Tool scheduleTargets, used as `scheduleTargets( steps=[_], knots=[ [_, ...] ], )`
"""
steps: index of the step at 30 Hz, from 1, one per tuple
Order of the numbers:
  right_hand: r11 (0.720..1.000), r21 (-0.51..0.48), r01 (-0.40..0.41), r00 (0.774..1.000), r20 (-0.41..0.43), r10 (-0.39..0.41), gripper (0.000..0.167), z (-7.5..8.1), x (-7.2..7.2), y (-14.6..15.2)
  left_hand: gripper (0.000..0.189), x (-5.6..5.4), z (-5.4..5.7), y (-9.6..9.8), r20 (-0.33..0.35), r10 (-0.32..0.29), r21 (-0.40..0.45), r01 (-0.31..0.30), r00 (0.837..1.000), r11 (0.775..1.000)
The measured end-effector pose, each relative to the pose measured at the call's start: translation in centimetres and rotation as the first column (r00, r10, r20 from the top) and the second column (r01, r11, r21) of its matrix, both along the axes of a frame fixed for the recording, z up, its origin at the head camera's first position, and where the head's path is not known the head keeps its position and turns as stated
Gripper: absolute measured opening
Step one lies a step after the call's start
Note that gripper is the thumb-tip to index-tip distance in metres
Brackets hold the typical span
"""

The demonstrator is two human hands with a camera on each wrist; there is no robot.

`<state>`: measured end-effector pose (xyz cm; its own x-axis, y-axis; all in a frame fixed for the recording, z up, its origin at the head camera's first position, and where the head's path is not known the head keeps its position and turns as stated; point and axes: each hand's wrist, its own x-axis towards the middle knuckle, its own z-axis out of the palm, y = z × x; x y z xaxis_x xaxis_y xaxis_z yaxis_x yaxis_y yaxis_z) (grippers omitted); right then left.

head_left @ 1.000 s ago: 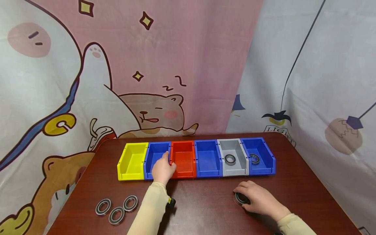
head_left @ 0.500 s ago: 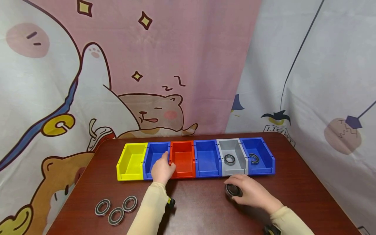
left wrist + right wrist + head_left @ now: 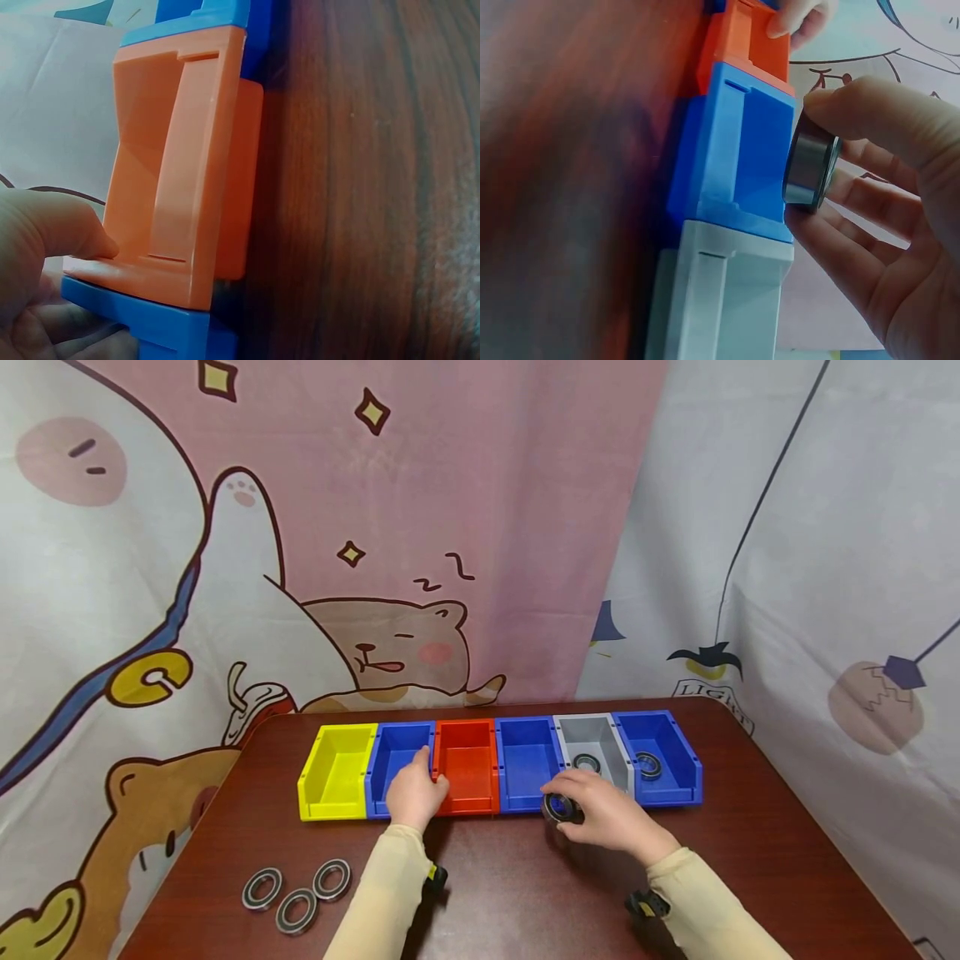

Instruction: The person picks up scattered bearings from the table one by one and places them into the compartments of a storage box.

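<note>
A dark, steel-rimmed ring bearing is grasped between the thumb and fingers of the right hand. It is held tilted at the front of the 2nd plastic bin from the right hand's end that is blue, a blue open-fronted bin; whether the lip is touched cannot quite be told. Part of the neighbouring grey plastic bin is covered by the same hand, and the lower edge of a bearing lying inside is hidden.

By the left hand, the side wall of a red plastic bin is pinched, the thumb being set inside it and the fingers over the blue bin on its left.

The row of 6 is ended by a yellow bin at left and a blue bin at right, in which 1 bearing is laid. Near the left sleeve, 3 loose bearings are grouped on the reddish-brown wooden tabletop. Behind, a cartoon-printed cloth is hung.
</note>
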<state>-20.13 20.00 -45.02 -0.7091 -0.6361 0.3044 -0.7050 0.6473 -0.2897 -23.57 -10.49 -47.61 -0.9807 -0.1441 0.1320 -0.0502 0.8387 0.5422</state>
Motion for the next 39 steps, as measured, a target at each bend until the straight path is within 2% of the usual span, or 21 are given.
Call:
scheduleTargets(
  steps=[8, 13, 18, 24, 34, 39],
  knots=[
    [0.999, -0.003, 0.047, 0.999, 0.021, -0.047, 0.049, 1.3, -1.9, -1.6, 0.060, 0.0, 0.0, 0.0, 0.017, 0.000, -0.004, 0.000, 1.000, 1.000],
    [0.998, 0.008, 0.058, 0.998, 0.008, -0.058, 0.047, 1.6, -3.3, -2.5, 0.061, 0.0, 0.0, 0.0, 0.021, 0.007, -0.003, -0.007, 1.000, 1.000],
    [0.993, 0.052, 0.110, 0.993, 0.045, -0.112, 0.046, 1.6, -4.5, -3.3, 0.061, -0.1, 0.0, 0.1, 0.026, 0.009, 0.001, -0.009, 1.000, 1.000],
    [0.981, 0.109, 0.158, 0.984, 0.063, -0.165, 0.044, 1.0, -5.7, -4.5, 0.061, -0.2, -0.1, 0.1, 0.025, 0.010, 0.006, -0.010, 1.000, 1.000],
    [0.958, 0.217, 0.186, 0.982, -0.030, -0.184, 0.039, -0.9, -7.4, -6.0, 0.061, -0.1, -0.2, 0.1, 0.012, 0.011, 0.002, -0.011, 1.000, 1.000],
    [0.940, 0.272, 0.207, 0.978, -0.041, -0.203, 0.038, -1.7, -8.0, -6.7, 0.061, -0.1, -0.1, 0.2, -0.004, 0.014, 0.001, -0.014, 1.000, 1.000]
  ],
)
